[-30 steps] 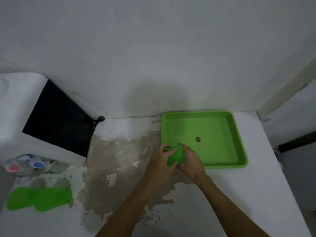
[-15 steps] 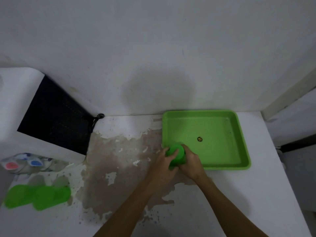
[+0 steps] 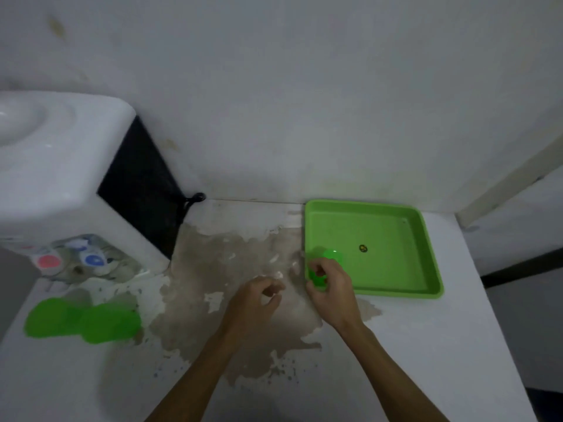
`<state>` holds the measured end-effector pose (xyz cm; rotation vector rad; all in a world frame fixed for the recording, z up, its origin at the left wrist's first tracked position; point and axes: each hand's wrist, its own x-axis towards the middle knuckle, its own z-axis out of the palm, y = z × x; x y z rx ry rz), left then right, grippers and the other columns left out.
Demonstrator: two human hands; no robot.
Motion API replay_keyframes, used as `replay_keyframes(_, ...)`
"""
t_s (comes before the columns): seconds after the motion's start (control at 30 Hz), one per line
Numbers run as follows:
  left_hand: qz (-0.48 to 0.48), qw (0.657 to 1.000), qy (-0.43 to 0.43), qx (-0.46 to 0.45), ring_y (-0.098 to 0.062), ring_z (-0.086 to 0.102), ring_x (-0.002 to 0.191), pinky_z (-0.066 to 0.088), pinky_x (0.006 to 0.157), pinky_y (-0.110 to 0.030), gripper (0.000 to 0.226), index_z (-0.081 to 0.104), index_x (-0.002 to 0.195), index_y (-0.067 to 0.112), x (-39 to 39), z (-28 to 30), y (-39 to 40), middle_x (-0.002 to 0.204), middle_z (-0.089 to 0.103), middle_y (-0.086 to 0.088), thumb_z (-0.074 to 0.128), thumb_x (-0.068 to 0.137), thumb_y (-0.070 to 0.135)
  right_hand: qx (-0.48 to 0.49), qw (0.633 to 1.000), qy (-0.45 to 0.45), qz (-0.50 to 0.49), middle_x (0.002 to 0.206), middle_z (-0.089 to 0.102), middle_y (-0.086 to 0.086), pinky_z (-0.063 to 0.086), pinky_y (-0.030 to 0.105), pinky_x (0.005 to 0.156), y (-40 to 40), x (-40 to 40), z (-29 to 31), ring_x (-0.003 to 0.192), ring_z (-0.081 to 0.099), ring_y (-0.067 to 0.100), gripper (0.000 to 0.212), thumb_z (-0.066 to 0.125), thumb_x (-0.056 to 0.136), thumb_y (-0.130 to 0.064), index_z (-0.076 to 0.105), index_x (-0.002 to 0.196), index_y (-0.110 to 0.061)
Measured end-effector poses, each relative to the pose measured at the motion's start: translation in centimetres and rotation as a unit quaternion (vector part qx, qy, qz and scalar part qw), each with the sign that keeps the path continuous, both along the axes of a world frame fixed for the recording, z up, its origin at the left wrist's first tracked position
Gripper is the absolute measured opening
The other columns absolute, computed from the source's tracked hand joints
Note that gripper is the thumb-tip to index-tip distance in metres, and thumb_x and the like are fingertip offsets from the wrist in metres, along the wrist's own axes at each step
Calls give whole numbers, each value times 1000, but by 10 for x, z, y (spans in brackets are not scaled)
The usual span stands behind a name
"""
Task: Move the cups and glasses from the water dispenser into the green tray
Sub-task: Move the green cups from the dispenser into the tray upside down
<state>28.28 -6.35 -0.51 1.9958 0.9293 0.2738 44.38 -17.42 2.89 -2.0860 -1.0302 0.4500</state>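
My right hand grips a small green cup at the front left corner of the green tray, over its rim. My left hand hovers just left of it with curled fingers, holding nothing. The tray sits at the back right of the white table and has a small dark mark in its middle. Two more green cups lie blurred at the front of the white water dispenser on the far left. Clear glasses stand under its red and blue taps.
The tabletop is white with a large worn brown patch in the middle. A white wall rises right behind the tray and dispenser. A black cord hangs by the dispenser's black side. The table's right edge drops off past the tray.
My left hand has let go of the green cup and drawn back to the left. The right hand keeps the cup at the tray's corner. The view has shifted left, showing more of the dispenser.
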Motion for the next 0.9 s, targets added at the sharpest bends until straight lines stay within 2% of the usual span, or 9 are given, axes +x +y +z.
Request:
replay_keyframes(0.07,25,1000,-8,-11,4,65,84,50,74,-12,21,72,91,37,-37,3,5,91,72,18,69,83,19,-1,999,10,39,93,66,6,50,34,75,18,-28,1,84,60,21,24,70,80,-7,66,103,-10)
replay_keyframes(0.13,53,998,-8,-19,4,65,85,49,75,-10,19,73,91,36,-71,4,11,93,72,20,70,84,19,-8,998,21,64,89,66,5,50,32,72,33,-53,-1,81,61,19,25,70,80,-9,66,103,-14)
replay_keyframes(0.3,136,990,-27,19,-3,66,82,53,74,-21,20,75,91,29,-164,10,31,93,72,12,72,82,11,-32,986,43,161,87,65,-3,49,19,68,77,-133,-6,78,60,9,27,68,79,-13,66,104,-23)
replay_keyframes(0.4,200,977,-45,59,-3,65,78,54,68,-23,35,70,87,37,-219,12,44,90,69,10,72,80,3,-52,974,42,215,92,66,-3,43,12,69,103,-178,-8,80,59,7,30,69,78,-15,66,108,-23)
replay_keyframes(0.5,253,964,-40,77,-3,64,78,50,64,-15,38,67,85,42,-264,11,58,89,66,16,72,80,4,-77,962,37,259,104,66,-1,42,17,74,126,-216,-9,86,59,7,36,69,79,-21,64,115,-22)
replay_keyframes(0.6,272,959,-27,71,-3,64,79,47,64,-13,38,67,88,42,-299,6,72,90,64,17,73,80,6,-86,953,26,288,117,61,0,46,22,80,147,-252,-10,103,62,15,50,72,77,-28,57,125,-24)
replay_keyframes(0.73,289,956,-14,40,-4,65,79,50,66,-18,29,70,88,36,-334,-3,82,91,65,15,71,81,7,-97,937,-34,333,146,47,2,48,36,98,172,-295,-17,132,47,22,83,76,73,-40,40,146,-22)
replay_keyframes(0.83,303,953,-15,15,-4,66,82,52,69,-21,26,72,89,33,-351,-10,88,93,67,15,71,82,7,-134,923,-82,352,157,33,5,45,41,107,189,-319,-25,139,37,27,101,76,71,-49,25,153,-20)
replay_keyframes(0.9,309,951,-15,1,-3,66,82,55,70,-24,27,72,88,35,-361,-14,94,93,67,15,71,83,8,-171,912,-107,356,161,26,6,42,43,109,199,-331,-31,142,35,29,104,74,73,-52,18,155,-22)
